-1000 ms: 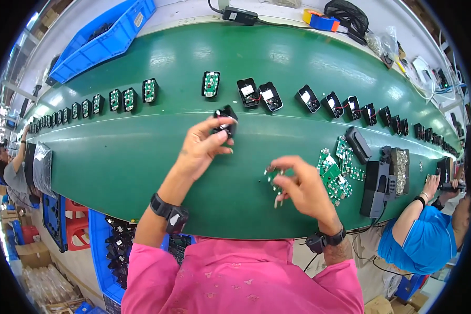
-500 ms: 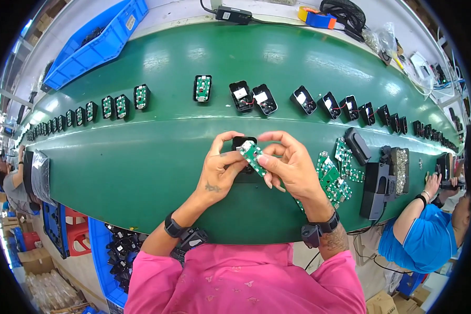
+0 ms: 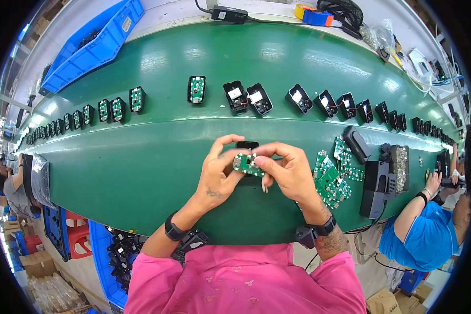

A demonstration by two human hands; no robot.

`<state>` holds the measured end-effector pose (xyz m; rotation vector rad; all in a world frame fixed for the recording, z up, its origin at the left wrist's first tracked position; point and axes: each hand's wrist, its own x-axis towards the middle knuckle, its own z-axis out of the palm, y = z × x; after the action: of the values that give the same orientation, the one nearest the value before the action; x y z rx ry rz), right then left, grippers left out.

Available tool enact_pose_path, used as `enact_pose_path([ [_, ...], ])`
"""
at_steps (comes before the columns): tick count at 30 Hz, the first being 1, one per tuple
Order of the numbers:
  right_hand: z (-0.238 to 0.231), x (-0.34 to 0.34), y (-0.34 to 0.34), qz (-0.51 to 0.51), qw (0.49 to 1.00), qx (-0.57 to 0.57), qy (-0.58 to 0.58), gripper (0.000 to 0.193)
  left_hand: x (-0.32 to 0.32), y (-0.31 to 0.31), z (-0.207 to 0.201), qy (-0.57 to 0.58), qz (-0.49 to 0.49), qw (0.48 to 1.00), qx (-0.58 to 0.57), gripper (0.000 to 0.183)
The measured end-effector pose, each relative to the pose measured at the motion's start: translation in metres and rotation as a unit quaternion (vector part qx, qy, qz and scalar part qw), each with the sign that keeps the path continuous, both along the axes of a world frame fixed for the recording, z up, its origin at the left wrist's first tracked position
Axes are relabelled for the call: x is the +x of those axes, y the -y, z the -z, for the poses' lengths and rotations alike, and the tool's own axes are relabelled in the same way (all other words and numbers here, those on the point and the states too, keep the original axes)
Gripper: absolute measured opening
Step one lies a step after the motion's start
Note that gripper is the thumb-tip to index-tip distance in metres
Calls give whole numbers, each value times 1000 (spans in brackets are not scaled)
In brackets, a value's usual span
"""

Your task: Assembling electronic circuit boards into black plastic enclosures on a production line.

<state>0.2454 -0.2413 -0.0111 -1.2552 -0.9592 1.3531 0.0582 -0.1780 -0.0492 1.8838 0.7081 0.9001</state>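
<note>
In front of me my right hand pinches a green circuit board between thumb and fingers. The board lies almost level, its left end against the fingers of my left hand. Behind it, my left hand grips a small black plastic case. Only the case's far end shows clearly; board and fingers hide the rest. To the right of my hands lies a loose pile of green circuit boards.
Black cases with wires stand in a row on the right, and board-fitted cases on the left. A blue bin sits at the back left. A dark grey device stands beside the boards. A co-worker works at the right.
The circuit board has turned from a steep slant to nearly level and now sits in front of the black case. My right hand has shifted slightly left.
</note>
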Motion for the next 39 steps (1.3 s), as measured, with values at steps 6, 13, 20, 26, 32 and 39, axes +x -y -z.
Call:
enact_pose_path([
  [6, 5, 3, 2, -2, 997, 27, 70, 13, 3, 1, -11, 151, 86, 930, -324, 77],
  [13, 3, 4, 1, 4, 959, 134, 251, 17, 7, 2, -15, 140, 81, 918, -363, 61],
  [20, 18, -4, 3, 56, 929, 217, 296, 15, 12, 12, -9, 124, 74, 924, -354, 56],
  [26, 22, -18, 6, 140, 897, 260, 329, 7, 15, 18, -12, 145, -53, 962, -224, 52],
  [32, 14, -21, 6, 80, 897, 259, 349, 4, 10, 17, -10, 137, -86, 980, -119, 53],
  [39, 16, -13, 6, 4, 903, 282, 324, 6, 11, 20, -11, 79, -92, 991, -55, 54],
])
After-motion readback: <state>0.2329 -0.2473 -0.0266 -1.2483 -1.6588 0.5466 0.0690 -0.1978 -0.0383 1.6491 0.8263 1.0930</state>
